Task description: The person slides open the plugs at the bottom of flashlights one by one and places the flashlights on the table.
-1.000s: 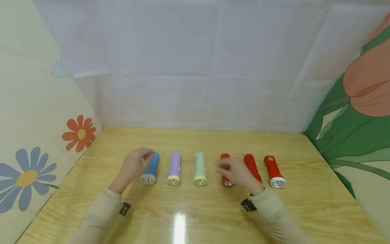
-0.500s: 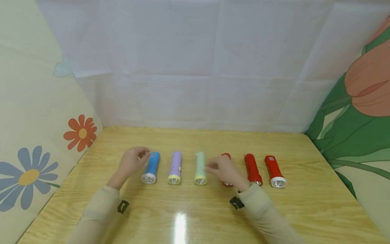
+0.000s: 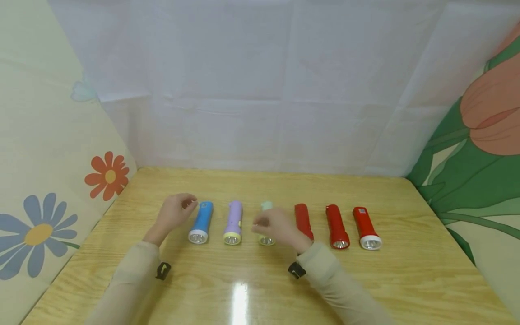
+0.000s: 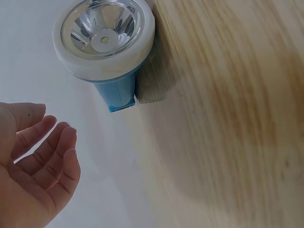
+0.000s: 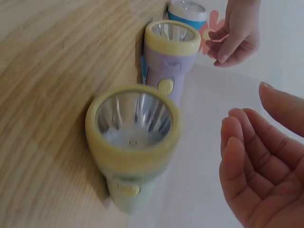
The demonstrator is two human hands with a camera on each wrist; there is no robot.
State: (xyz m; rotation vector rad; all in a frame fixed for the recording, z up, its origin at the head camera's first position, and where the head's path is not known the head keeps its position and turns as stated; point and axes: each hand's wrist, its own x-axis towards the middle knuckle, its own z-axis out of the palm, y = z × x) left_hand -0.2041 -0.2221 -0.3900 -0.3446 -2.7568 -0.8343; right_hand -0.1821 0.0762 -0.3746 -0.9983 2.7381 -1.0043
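My left hand (image 3: pixel 174 212) hovers beside the blue flashlight (image 3: pixel 203 216), fingers loosely bent around nothing. In the left wrist view a gap separates that hand (image 4: pixel 42 166) from the flashlight's white-rimmed head (image 4: pixel 104 40). Above the mint green flashlight (image 3: pixel 266 206) is my right hand (image 3: pixel 280 227), covering its middle in the head view. The right wrist view has this hand (image 5: pixel 266 161) apart from the green flashlight's yellow rim (image 5: pixel 133 161), its fingers relaxed and holding nothing. A purple flashlight (image 3: pixel 233 219) lies between the two hands.
Right of the right hand lie three red flashlights: one partly behind the wrist (image 3: pixel 302 216), a middle one (image 3: pixel 336 223) and a white-rimmed one (image 3: pixel 367 228). All lie in a row on the wooden table (image 3: pixel 203 289). White cloth (image 3: pixel 260 90) hangs behind; floral cloth flanks both sides.
My right hand has moved left, from above the leftmost red flashlight to above the green one. The left hand has drawn slightly left, off the blue flashlight. The flashlights stay in place.
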